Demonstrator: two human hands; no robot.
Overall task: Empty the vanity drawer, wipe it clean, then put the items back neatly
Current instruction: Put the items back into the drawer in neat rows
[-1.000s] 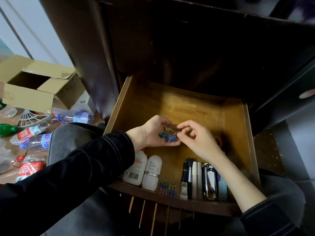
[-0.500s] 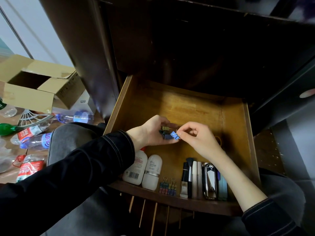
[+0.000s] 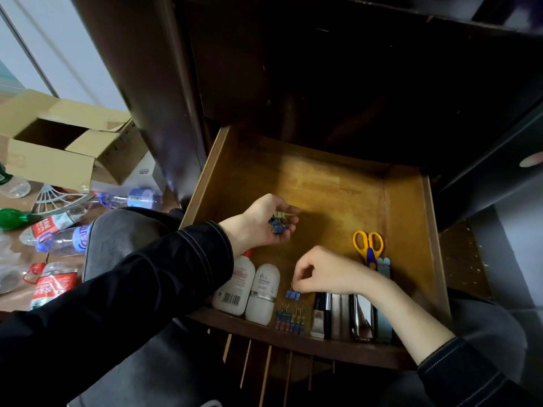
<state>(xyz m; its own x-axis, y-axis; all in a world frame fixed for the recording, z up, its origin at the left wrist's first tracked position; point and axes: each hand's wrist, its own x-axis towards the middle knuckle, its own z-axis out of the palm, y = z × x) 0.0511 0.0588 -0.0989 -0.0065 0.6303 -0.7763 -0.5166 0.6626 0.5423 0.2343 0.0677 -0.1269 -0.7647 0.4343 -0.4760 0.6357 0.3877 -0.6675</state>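
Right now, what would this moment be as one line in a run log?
stage: putting items back | left hand: holds binder clips | right hand: pinches one blue clip behind clip row, drawer front

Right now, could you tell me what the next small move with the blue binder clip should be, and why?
Probably set it down behind the row of binder clips and let go. The right hand pinches the blue binder clip over the drawer floor, right behind that row at the front wall, and the left hand holds a bunch of binder clips to place.
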